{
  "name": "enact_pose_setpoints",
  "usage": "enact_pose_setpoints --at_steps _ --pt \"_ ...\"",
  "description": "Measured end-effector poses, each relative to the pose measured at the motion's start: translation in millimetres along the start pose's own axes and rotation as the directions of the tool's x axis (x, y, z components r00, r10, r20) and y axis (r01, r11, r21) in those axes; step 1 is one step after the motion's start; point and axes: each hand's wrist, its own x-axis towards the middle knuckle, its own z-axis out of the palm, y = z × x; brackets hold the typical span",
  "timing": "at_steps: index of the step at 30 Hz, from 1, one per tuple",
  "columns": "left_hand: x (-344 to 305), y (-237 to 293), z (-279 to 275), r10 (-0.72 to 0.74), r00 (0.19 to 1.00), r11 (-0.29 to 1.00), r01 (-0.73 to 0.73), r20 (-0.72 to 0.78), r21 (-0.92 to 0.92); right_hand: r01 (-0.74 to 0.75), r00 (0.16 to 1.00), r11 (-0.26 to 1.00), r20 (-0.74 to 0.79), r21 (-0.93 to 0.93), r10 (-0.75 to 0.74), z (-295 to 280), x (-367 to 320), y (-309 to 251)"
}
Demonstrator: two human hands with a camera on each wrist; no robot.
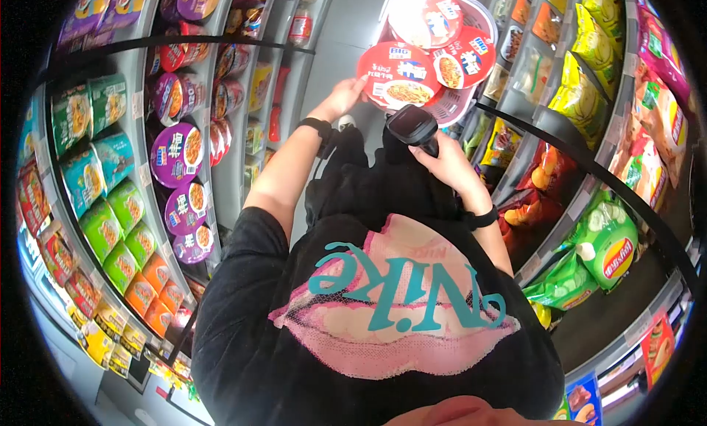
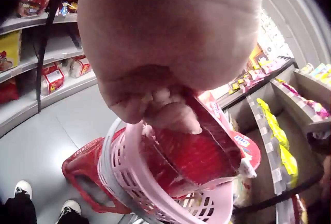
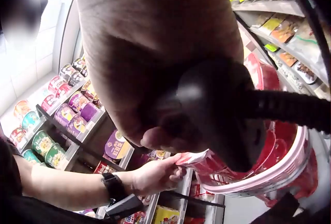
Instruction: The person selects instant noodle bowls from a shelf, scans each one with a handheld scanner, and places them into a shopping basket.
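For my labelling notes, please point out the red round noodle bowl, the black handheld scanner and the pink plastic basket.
red round noodle bowl [image 1: 398, 74], head view, middle of lid.
black handheld scanner [image 1: 412, 124], head view, top of its head.
pink plastic basket [image 2: 126, 178], left wrist view, latticed side wall.

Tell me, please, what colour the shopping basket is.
Pale pink basket, clearest in the left wrist view.

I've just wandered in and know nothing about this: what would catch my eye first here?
The big red noodle bowl, gripped at its edge by the left hand over a pink basket of more red bowls, top centre in the head view. Just below, the right hand holds a black scanner. Colourful noodle cups fill the shelves on the left, crisp bags those on the right.
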Motion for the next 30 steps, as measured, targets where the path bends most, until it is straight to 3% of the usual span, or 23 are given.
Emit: enact_pose_setpoints --at_steps 6,10,18,24,28,30 --pt "-35 -24 -6 0.010 1.000 0.998 -0.010 0.008 -0.057 0.039 0.996 0.999 0.074 0.005 -0.039 8 3 -6" --pt "-62 -34 -10 0.023 1.000 1.000 -0.023 -0.007 -0.021 0.143 0.986 0.990 0.082 0.007 -0.143 22 3 -6" --pt "-112 -82 -17 0.101 0.993 0.995 -0.100 -0.067 0.015 0.105 0.987 0.982 0.138 -0.154 -0.083 71 -14 -24" --pt "-177 -205 -38 0.087 0.983 0.965 -0.123 -0.163 -0.229 0.019 0.971 0.957 0.233 -0.290 0.052 153 -35 -44" --pt "-228 -273 -48 0.005 0.971 0.919 -0.099 -0.240 -0.381 0.073 0.960 0.938 0.280 -0.339 0.026 189 -43 -47" --pt "-260 -291 -47 -0.077 0.927 0.909 -0.086 -0.368 -0.407 0.104 0.952 0.913 0.306 -0.394 0.023 193 -49 -56"
